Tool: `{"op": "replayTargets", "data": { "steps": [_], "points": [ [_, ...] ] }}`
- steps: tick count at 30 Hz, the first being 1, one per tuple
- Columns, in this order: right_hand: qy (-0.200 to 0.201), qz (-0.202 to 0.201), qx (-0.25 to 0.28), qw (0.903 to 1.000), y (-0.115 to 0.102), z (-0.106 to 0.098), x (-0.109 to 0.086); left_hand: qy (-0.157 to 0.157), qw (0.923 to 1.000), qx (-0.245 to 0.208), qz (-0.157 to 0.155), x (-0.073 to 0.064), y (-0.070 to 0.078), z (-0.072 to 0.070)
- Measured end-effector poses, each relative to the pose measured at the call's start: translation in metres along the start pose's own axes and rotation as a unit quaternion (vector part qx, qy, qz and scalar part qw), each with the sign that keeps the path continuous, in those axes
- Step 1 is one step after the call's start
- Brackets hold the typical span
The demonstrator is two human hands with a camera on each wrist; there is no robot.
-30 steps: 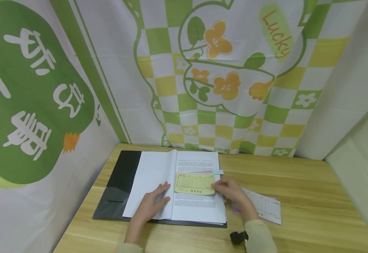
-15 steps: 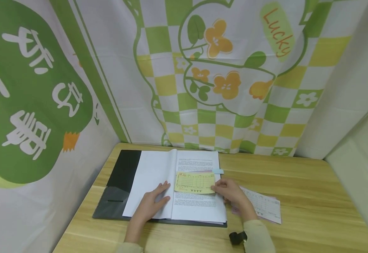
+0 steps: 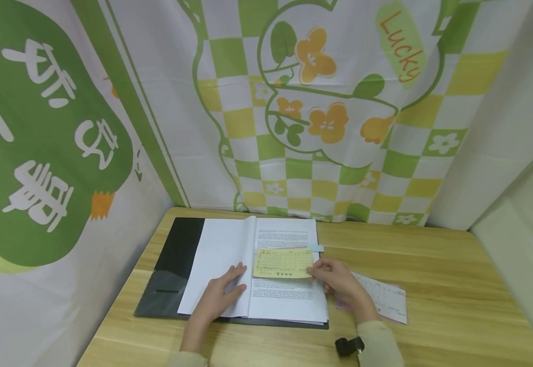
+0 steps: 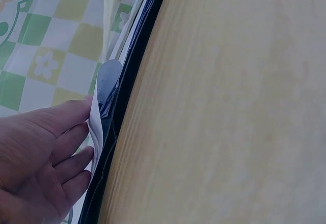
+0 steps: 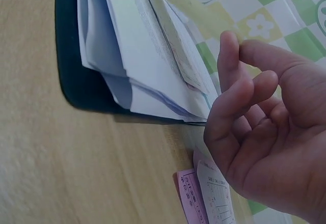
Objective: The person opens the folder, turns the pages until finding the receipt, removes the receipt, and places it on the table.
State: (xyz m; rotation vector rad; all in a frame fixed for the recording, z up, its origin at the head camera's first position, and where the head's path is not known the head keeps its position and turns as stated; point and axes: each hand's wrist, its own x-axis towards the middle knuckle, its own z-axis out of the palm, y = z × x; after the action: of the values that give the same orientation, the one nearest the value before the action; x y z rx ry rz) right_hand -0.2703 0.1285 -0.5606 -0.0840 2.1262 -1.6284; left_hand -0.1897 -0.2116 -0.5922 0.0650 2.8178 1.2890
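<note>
An open black folder lies on the table with white sheets in it. My left hand rests on the blank left-hand page by the fold, fingers extended. In the left wrist view its fingertips touch the curving page. Over the printed right-hand page, my right hand pinches the right end of a yellow form slip between thumb and forefinger. Its other fingers are curled in the right wrist view. Another slip lies on the printed page beneath the yellow one.
A white form slip and a pink slip lie on the wooden table, right of the folder and partly behind my right hand. A pale blue tab sticks out from the page edge. A patterned curtain hangs behind.
The yellow slip has shifted slightly toward the far side, its near edge raised a little more. My right hand still pinches its end; my left hand has stayed in place.
</note>
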Motion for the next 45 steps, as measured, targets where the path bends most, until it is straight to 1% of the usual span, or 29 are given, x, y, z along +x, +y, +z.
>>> {"op": "replayTargets", "data": {
  "steps": [3, 7, 8, 11, 19, 22, 26, 28, 35, 40, 43, 45],
  "points": [
    [-0.019, -0.002, 0.030, 0.9994, 0.002, -0.003, 0.000, 0.001, 0.9999, 0.004, 0.010, -0.001, 0.000, 0.000],
    [-0.038, -0.003, 0.063, 0.9973, 0.002, -0.006, -0.001, 0.002, 0.9999, 0.006, 0.012, -0.001, 0.001, -0.001],
    [-0.039, -0.002, 0.067, 0.9970, 0.002, -0.007, -0.001, 0.001, 1.0000, 0.005, 0.008, -0.001, 0.001, -0.001],
    [-0.040, -0.006, 0.070, 0.9967, 0.000, -0.009, -0.003, -0.002, 1.0000, 0.002, -0.001, 0.000, 0.002, -0.001],
    [-0.040, -0.007, 0.070, 0.9968, 0.001, -0.015, -0.009, 0.001, 1.0000, 0.000, 0.010, 0.001, 0.002, -0.001],
    [-0.047, 0.000, 0.087, 0.9951, 0.003, -0.020, -0.012, 0.003, 0.9999, 0.000, 0.014, 0.001, 0.002, -0.001],
    [-0.056, 0.001, 0.093, 0.9940, 0.004, -0.027, -0.017, 0.003, 0.9999, 0.000, 0.012, 0.000, 0.002, 0.000],
    [-0.055, -0.005, 0.082, 0.9951, 0.005, -0.031, -0.020, 0.003, 0.9999, 0.000, 0.012, 0.000, 0.001, 0.001],
    [-0.027, -0.021, 0.012, 0.9994, 0.008, -0.045, -0.025, 0.002, 1.0000, 0.002, 0.003, 0.000, 0.000, 0.002],
    [-0.019, -0.015, -0.001, 0.9997, 0.007, -0.053, -0.032, 0.001, 0.9999, -0.001, 0.011, 0.000, 0.000, 0.002],
    [-0.011, -0.005, -0.006, 0.9999, 0.006, -0.056, -0.035, 0.002, 0.9998, -0.001, 0.018, 0.000, 0.000, 0.001],
    [-0.009, -0.002, -0.011, 0.9999, 0.007, -0.059, -0.037, 0.002, 0.9999, 0.001, 0.014, -0.001, 0.000, 0.001]
  ]
}}
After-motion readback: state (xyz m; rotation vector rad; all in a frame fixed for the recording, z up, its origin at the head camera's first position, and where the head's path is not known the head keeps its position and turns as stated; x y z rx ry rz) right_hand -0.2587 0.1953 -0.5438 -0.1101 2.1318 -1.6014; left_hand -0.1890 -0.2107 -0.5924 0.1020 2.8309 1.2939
